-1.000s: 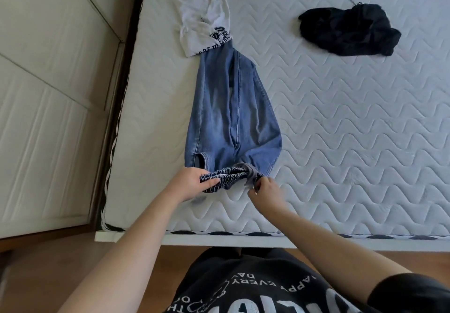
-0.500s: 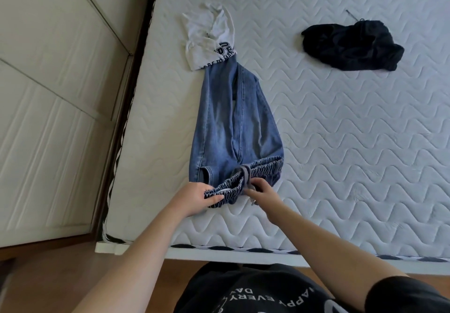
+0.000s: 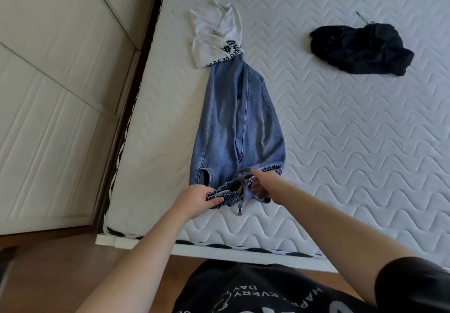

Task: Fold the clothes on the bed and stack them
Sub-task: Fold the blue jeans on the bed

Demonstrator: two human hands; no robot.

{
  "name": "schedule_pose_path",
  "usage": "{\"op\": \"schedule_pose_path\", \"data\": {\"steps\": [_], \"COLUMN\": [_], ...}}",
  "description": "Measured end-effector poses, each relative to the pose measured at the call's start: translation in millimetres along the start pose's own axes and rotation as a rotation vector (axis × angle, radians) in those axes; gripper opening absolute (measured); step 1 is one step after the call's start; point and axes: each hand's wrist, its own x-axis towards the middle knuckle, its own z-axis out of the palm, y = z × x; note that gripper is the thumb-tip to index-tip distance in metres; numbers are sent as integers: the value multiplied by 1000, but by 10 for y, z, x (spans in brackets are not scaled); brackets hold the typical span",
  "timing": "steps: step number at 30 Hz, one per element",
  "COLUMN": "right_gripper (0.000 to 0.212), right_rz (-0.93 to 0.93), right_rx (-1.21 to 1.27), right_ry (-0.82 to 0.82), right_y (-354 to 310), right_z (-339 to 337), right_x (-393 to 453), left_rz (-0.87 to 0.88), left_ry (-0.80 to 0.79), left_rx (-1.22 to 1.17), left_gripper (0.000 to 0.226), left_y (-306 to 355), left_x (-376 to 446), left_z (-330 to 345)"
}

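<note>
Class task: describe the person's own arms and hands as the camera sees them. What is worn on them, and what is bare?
Both forearms are bare. The left hand and right hand wear no gloves. A black short sleeve covers the right upper arm; the left arm shows no sleeve in view. No watch or bracelet shows.

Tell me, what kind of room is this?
Most likely a bedroom at home: a bare quilted mattress with loose clothes on it, such as blue jeans and a white T-shirt, beside pale panelled doors, perhaps a wardrobe, over a wooden floor.
</note>
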Motion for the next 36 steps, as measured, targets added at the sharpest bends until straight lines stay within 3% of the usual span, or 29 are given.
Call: {"op": "schedule_pose_path", "data": {"steps": [3,11,15,18,21,23,26,29,33,36], "right_gripper": [55,41,23,19,19,20,47,77,87,84], "right_rz": [-26,-182,-278,-338,-265,-156,-82,-152,-187,-229], "right_rx": [-238,-299,-567,-785,-643,-368,69,191,335,383], "right_ry": [-97,-187,-139,-123,-182,-271,-402,-454,-466,-475], "right_y": [210,337,253,161,52,-52,-281,-575,-909,-1037], "right_z": [100,100,-96,-173,-180,-122,-10,61,165,202], "right_x": [13,82,52,41,-65,-189,-328,-382,-385,-347], "left_rz": [9,15,7,12,21,15,49,124,180,182], "left_ry": [17,30,47,43,22,23,35,37,36,20], "left_rx": [-28,-82,-102,-66,11,73,111,234,336,310], "left_gripper": [36,38,28,33,37,38,37,44,43,43], "left_y": [-5,-115,-109,-95,-94,-96,-81,-76,-64,-46], "left_x": [-6,-37,-45,-29,4,28,40,12,-62,-119], "left_z": [-20,-79,-67,-35,0,30,98,185,267,267]}}
